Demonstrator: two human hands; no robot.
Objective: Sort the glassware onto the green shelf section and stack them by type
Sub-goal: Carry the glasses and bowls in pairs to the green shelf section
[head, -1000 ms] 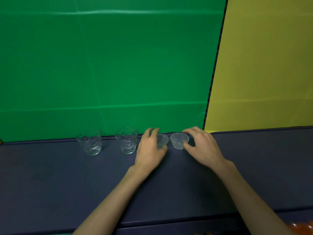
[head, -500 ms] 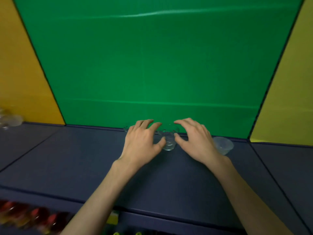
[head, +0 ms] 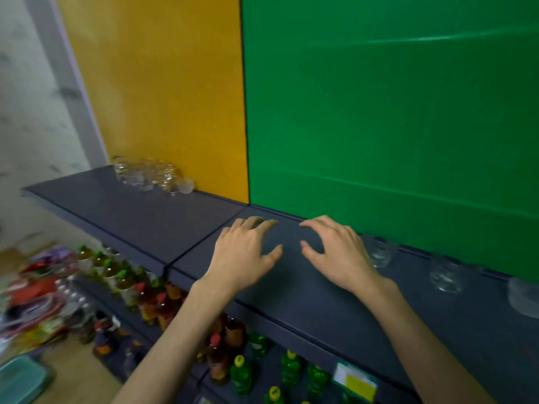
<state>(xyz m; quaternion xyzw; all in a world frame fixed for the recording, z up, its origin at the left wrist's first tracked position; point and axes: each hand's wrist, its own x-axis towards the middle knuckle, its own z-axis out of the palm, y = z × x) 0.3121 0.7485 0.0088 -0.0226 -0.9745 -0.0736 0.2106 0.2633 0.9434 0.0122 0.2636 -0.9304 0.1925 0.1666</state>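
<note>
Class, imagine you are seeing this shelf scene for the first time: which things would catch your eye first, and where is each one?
The green backdrop fills the right, meeting a yellow panel on its left. In the middle, the left hand and right hand hover empty over the dark shelf, fingers spread. A cluster of glassware sits far left before the yellow panel, and a few clear glasses stand to the right below the green.

I see a dark blue-grey shelf (head: 140, 217) running along the wall panels. In front of the yellow panel, a blurred cluster of clear glassware (head: 151, 174) sits at the back edge. In front of the green panel stand three more glass pieces: one (head: 379, 253), another (head: 444, 277), and a third (head: 525, 297) cut off by the frame edge.
</note>
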